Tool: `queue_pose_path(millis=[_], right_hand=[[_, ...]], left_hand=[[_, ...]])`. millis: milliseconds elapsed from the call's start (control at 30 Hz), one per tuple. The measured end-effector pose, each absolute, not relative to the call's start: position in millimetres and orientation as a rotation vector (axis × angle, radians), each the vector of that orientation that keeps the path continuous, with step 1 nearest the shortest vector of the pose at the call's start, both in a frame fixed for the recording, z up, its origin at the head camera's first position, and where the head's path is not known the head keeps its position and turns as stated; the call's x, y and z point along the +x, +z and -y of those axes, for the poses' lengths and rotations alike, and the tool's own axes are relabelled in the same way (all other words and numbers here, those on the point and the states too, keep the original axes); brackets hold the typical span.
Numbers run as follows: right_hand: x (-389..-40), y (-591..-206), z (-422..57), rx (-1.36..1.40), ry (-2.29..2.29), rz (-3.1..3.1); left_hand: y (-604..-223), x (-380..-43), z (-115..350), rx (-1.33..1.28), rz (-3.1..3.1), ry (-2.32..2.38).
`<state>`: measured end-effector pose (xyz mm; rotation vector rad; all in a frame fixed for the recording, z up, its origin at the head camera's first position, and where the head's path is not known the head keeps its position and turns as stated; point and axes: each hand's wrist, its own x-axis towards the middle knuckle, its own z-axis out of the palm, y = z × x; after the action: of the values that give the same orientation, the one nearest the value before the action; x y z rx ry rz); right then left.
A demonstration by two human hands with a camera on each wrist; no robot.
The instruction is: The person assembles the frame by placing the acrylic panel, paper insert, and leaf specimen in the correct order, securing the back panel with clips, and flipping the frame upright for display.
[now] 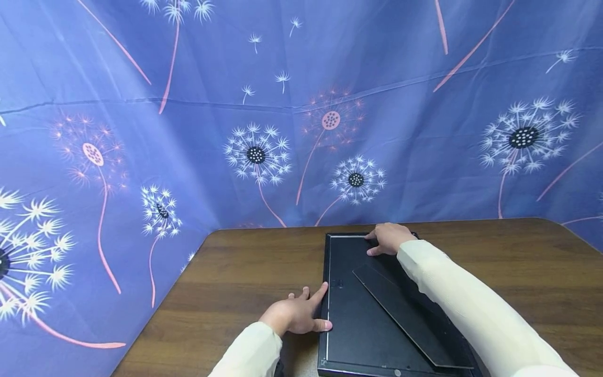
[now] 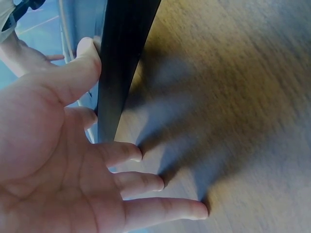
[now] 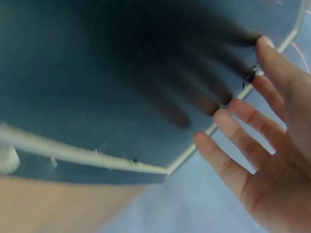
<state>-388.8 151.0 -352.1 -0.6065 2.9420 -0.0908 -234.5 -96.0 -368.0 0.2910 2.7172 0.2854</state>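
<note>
A black picture frame point(image 1: 348, 314) lies back side up on the wooden table, its easel stand point(image 1: 414, 319) slanting across the backing board. My left hand point(image 1: 299, 312) rests at the frame's left side, thumb at the rim. In the left wrist view, the other fingers point(image 2: 165, 208) stretch out over the tabletop beside the frame's side wall point(image 2: 121, 63). At the far edge is my right hand point(image 1: 390, 238), fingertips right at the rim. The right wrist view shows its fairly straight fingers point(image 3: 243, 141) along the pale inner border, one beside a small dark metal piece point(image 3: 250, 76).
The brown wooden table point(image 1: 254, 262) extends to both sides of the frame. Behind it and along the left hangs a blue cloth point(image 1: 212, 131) printed with dandelions. My right sleeve point(image 1: 471, 309) crosses over the frame's right part.
</note>
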Motion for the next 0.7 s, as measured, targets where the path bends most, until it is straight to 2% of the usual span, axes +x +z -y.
queue_pose_path(millis=[200, 433, 700], right_hand=[[-381, -350, -156, -0.569, -0.228, -2.909], [-361, -340, -157, -0.794, -0.311, -2.861], [-328, -343, -137, -0.952, -0.352, -2.817]], left_hand=[[-369, -235, 96, 0.314, -2.721, 0.286], [-366, -235, 98, 0.333, -2.723, 0.291], [-367, -236, 99, 0.330, -2.720, 0.315]])
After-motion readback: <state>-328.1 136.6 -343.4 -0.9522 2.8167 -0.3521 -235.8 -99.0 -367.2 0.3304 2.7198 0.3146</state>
